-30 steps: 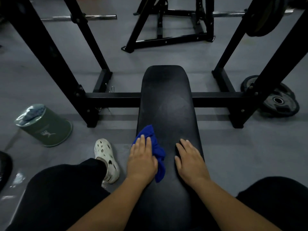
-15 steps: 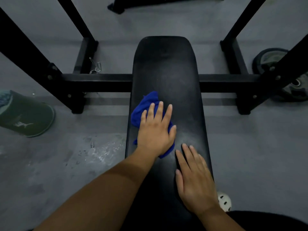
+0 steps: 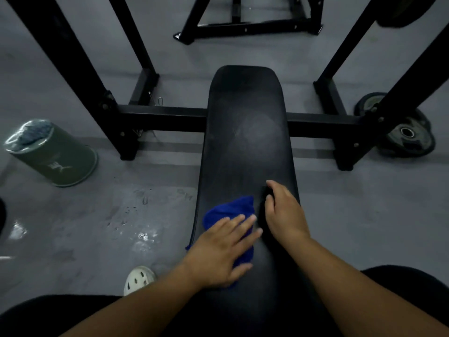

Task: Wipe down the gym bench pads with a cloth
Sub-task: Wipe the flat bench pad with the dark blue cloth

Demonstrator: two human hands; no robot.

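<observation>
**Head view along the black bench pad (image 3: 246,132).** The blue cloth (image 3: 227,211) lies bunched on the pad's near left part, with one corner just over the pad's left edge. The left hand (image 3: 218,251) lies flat on the cloth, fingers straight and spread, pressing it to the pad. Blur at the fingertips suggests a stroke under way.

The right hand (image 3: 285,215) rests on the pad's near right part, just beside the cloth. Its fingers are bent and hold nothing that shows; whether they hook over the pad's right edge cannot be told. The two hands are apart, with a strip of bare pad between them.

Step in hand, as judged: wiping the pad's near section. Faint smears on the pad's middle suggest the far half awaits a pass. The next move calls for pushing the cloth forward along the pad under flat, steady pressure, with the right hand bracing.

Left of the pad are a green bin (image 3: 58,161) and a white shoe (image 3: 138,279); right of it lie weight plates (image 3: 410,137).
</observation>
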